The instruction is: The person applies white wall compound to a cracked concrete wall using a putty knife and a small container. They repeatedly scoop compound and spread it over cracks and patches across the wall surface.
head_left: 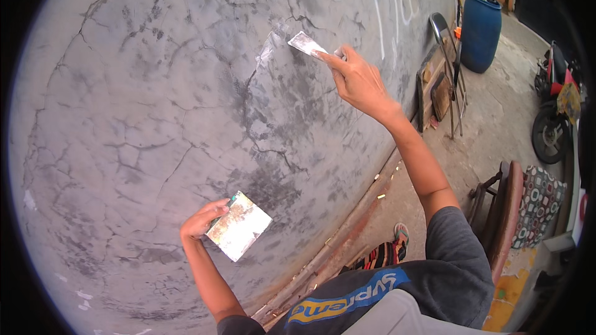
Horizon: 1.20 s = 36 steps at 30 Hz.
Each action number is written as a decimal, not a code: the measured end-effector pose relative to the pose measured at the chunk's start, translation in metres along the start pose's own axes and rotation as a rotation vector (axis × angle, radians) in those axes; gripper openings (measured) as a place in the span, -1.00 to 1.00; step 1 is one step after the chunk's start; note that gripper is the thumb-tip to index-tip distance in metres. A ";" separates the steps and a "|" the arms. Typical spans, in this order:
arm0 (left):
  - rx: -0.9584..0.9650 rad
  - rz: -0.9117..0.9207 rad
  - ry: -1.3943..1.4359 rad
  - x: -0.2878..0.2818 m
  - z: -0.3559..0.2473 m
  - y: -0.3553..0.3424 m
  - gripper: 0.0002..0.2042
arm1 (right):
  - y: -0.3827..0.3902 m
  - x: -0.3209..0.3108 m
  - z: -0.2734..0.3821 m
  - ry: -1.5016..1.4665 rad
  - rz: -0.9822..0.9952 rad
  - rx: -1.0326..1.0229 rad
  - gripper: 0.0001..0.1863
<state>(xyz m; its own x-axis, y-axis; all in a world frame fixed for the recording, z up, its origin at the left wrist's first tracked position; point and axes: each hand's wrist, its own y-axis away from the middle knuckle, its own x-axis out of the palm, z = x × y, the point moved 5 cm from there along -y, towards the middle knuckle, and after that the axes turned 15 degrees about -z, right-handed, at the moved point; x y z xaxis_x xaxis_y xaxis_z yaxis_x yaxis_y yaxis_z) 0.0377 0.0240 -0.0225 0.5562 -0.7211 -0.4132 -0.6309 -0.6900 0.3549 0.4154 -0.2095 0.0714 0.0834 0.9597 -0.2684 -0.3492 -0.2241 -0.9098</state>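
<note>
Where the right hand point(363, 84) is: near the cracked grey wall point(124, 167), grip clasping a putty knife point(306, 43), blade beside a white patch point(267, 51).
Left hand point(202, 219): grip holding a white-smeared board point(241, 227), lower down.

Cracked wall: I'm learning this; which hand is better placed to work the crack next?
Probably the right hand: it holds the scraper beside the white patch, while the left hand holds the plate farther away.
</note>
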 end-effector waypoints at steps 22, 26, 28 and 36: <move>0.000 0.003 0.054 -0.007 0.010 -0.012 -0.52 | -0.024 0.003 0.003 -0.132 -0.065 0.046 -0.60; 0.014 -0.037 0.017 -0.011 0.013 -0.011 -0.51 | -0.007 0.003 0.006 -0.105 0.056 0.064 -0.61; -0.005 0.005 0.026 -0.006 0.009 -0.007 -0.51 | -0.011 -0.008 0.002 -0.120 0.077 0.078 -0.62; 0.041 -0.023 -0.038 0.014 -0.027 0.013 -0.54 | -0.022 0.004 -0.004 -0.121 -0.097 0.091 -0.64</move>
<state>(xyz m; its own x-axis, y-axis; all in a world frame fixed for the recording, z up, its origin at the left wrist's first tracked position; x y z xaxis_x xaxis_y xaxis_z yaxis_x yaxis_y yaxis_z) 0.0512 0.0032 -0.0010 0.5509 -0.7013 -0.4524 -0.6397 -0.7030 0.3108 0.4269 -0.2015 0.0893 0.0092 0.9907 -0.1359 -0.4284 -0.1189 -0.8957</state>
